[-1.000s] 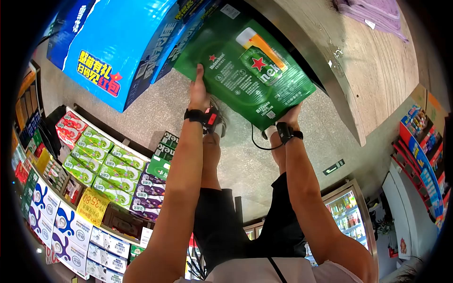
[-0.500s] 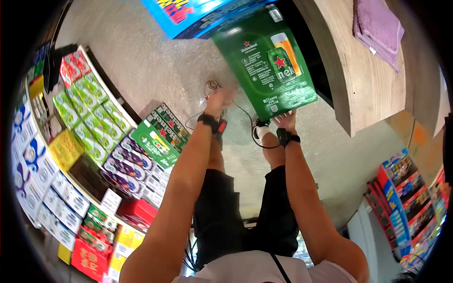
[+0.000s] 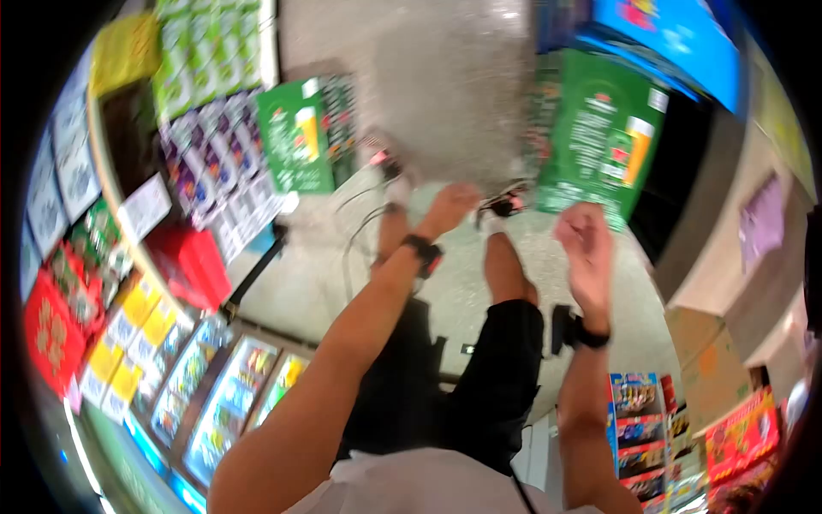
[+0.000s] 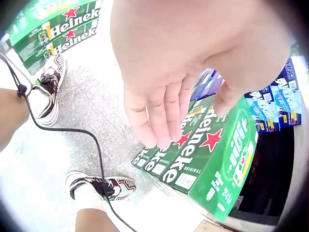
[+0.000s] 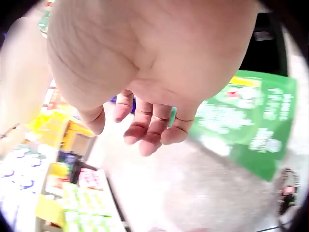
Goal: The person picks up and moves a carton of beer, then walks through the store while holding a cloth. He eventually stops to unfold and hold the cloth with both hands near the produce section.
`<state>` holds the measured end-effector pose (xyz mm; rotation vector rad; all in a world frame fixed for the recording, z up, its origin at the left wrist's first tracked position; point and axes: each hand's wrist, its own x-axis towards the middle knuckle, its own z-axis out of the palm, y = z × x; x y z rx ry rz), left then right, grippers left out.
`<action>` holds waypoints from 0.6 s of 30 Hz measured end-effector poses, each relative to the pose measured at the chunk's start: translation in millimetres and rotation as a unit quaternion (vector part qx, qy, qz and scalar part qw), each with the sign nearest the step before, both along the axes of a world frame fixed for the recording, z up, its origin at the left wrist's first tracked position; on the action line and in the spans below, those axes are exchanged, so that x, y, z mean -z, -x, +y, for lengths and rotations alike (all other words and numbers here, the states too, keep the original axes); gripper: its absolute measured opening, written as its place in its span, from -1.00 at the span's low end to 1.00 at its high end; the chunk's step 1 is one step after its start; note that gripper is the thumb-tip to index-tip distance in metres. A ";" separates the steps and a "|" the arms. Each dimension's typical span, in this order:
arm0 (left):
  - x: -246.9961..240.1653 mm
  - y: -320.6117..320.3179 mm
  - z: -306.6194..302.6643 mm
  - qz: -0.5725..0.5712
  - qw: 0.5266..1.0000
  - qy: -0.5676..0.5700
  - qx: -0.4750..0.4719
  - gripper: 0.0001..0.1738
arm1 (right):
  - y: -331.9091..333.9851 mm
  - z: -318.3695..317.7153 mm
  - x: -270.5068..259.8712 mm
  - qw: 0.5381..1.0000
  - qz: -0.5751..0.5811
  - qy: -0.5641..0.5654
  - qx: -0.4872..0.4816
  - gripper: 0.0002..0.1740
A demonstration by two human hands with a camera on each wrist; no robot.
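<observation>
Both of your hands are empty. Your left hand (image 3: pixel 451 204) is open, with the fingers straight and relaxed, and it hangs above the floor (image 3: pixel 445 86). Your right hand (image 3: pixel 585 244) is open too, its fingers only loosely bent, and it holds nothing. The green beer case (image 3: pixel 602 141) stands upright on the floor just beyond the right hand and apart from it, beside other green cases and below the blue cases (image 3: pixel 676 34).

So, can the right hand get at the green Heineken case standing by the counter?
Probably yes: the right hand is empty, fingers loosely curled, close to the green Heineken case, and nothing shows between them.
</observation>
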<state>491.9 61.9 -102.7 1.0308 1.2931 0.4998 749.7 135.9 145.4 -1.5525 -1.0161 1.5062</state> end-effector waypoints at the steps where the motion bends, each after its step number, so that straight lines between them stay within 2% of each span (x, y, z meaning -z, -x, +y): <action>1: -24.0 0.8 9.4 0.037 0.995 0.096 -0.007 -0.66 | 20.0 16.6 -38.8 0.992 -0.040 -0.095 -0.069 -0.80; 2: -12.7 11.8 4.6 0.112 0.987 -0.058 0.101 -0.65 | 45.9 32.5 -84.1 0.983 -0.070 -0.144 -0.093 -0.70; 3: 29.9 16.8 -16.8 0.000 0.995 0.087 -0.048 -0.66 | 64.3 49.9 -122.3 0.962 -0.061 -0.215 -0.157 -0.63; 4: -39.2 23.9 12.7 0.052 0.995 0.089 0.009 -0.65 | 88.1 59.0 -150.7 0.937 -0.046 -0.300 -0.170 -0.63; 5: -54.1 38.0 21.4 0.064 0.994 0.091 -0.005 -0.65 | 76.7 81.0 -189.9 0.882 -0.072 -0.250 -0.392 -0.59; 7: -64.8 45.3 24.5 0.081 0.990 0.096 -0.063 -0.67 | 90.8 111.0 -233.5 0.826 -0.111 -0.274 -0.479 -0.50; 8: -64.3 58.9 29.0 0.039 0.990 0.127 -0.056 -0.72 | 107.9 129.7 -260.7 0.819 -0.112 -0.274 -0.491 -0.50; 9: -62.7 65.4 31.3 0.035 0.990 0.121 -0.066 -0.72 | 135.3 147.5 -288.2 0.817 -0.109 -0.093 -0.559 -0.54; 10: -58.5 75.7 33.0 0.034 0.991 0.109 -0.072 -0.75 | 156.5 157.0 -301.9 0.787 -0.105 0.088 -0.601 -0.57; 11: -55.6 88.2 32.6 0.036 0.991 0.101 -0.079 -0.77 | 169.7 161.4 -286.0 0.783 -0.108 0.080 -0.608 -0.57; 12: -56.9 101.4 33.1 0.022 0.992 0.073 -0.103 -0.82 | 175.2 165.1 -251.4 0.743 -0.075 -0.221 -0.628 -0.57; 13: -55.7 118.7 32.9 0.030 0.990 0.073 -0.115 -0.82 | 184.1 171.7 -228.3 0.637 -0.027 -0.500 -0.586 -0.57; 14: -52.9 132.8 33.7 -0.023 0.985 0.083 -0.147 -0.83 | 197.4 182.5 -225.7 0.597 0.005 -0.531 -0.602 -0.56; 15: -49.4 147.1 38.8 -0.077 0.977 0.087 -0.177 -0.83 | 212.9 179.3 -224.0 0.588 0.011 -0.536 -0.605 -0.56; 17: -47.5 174.5 44.6 -0.058 0.979 0.069 -0.183 -0.82 | 238.6 163.6 -220.4 0.668 -0.012 -0.533 -0.520 -0.55; 18: -51.7 189.2 46.1 -0.082 0.972 0.058 -0.214 -0.82 | 254.8 180.7 -235.4 0.638 -0.016 -0.452 -0.624 -0.56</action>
